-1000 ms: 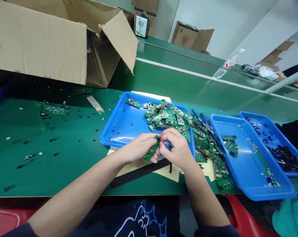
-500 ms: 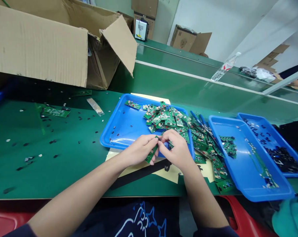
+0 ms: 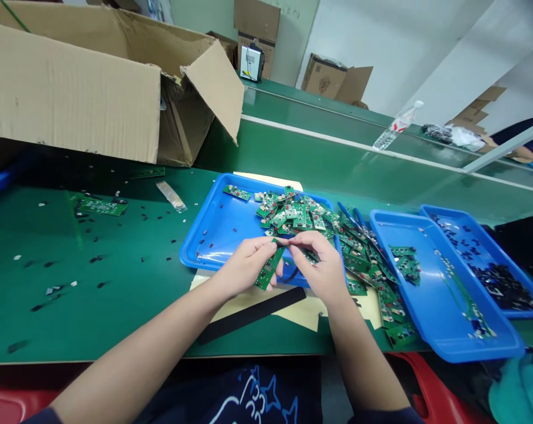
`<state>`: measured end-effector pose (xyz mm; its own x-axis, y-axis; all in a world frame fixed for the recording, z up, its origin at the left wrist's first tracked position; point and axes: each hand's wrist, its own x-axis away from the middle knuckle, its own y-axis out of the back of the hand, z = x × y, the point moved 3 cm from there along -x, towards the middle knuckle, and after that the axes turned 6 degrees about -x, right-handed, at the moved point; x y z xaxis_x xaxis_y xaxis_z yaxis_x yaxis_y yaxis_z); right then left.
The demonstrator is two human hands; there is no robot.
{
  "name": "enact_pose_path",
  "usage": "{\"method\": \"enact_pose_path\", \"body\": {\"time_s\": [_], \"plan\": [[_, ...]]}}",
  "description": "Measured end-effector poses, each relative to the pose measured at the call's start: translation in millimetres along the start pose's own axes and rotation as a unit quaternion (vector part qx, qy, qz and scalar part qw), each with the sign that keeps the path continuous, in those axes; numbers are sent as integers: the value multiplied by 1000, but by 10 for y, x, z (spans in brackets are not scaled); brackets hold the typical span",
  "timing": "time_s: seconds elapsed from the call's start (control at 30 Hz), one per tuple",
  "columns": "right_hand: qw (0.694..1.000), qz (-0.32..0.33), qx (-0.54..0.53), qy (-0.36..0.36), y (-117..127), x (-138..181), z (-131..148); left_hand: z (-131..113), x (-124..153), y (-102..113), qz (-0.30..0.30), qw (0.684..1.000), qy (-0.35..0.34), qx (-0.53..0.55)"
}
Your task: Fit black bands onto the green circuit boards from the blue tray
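Note:
My left hand (image 3: 244, 266) is closed on a small green circuit board (image 3: 268, 268), holding it tilted just above the near rim of a blue tray (image 3: 213, 227). My right hand (image 3: 321, 266) pinches at the top end of that same board with thumb and forefinger. A heap of several similar green circuit boards (image 3: 301, 215) fills the right half of the tray and spills onto the table toward a second blue tray (image 3: 429, 294). Under my hands lie a yellow sheet and a black strip (image 3: 252, 315).
An open cardboard box (image 3: 93, 88) lies on its side at the back left. A third blue tray (image 3: 491, 265) at far right holds small black parts. Black bits are scattered over the green table (image 3: 93, 282). A plastic bottle (image 3: 396, 126) lies on the conveyor behind.
Both hands stay together on the same board; my right fingers have shifted slightly at its top end. The view has dipped a little.

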<state>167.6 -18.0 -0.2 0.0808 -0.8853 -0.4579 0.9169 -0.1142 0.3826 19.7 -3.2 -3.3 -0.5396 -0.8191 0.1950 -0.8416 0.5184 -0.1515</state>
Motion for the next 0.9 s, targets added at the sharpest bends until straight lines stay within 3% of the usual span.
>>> {"method": "enact_pose_path", "body": {"time_s": [0.2,0.4,0.6,0.8,0.9], "plan": [[1000,-5,-8,11,-18,8,38,18,-32,1,-46,996,-16,74],[999,2,-32,-18,-63,36,12,36,-38,-10,-58,995,-41,63],[999,-33,4,-30,-4,0,-19,30,-21,-1,-42,998,-38,-26],[995,-71,57,50,12,-12,37,9,-12,-39,20,993,-52,-102],[990,-120,44,52,68,-7,-1,-31,4,1,-29,988,-82,-125]]}}
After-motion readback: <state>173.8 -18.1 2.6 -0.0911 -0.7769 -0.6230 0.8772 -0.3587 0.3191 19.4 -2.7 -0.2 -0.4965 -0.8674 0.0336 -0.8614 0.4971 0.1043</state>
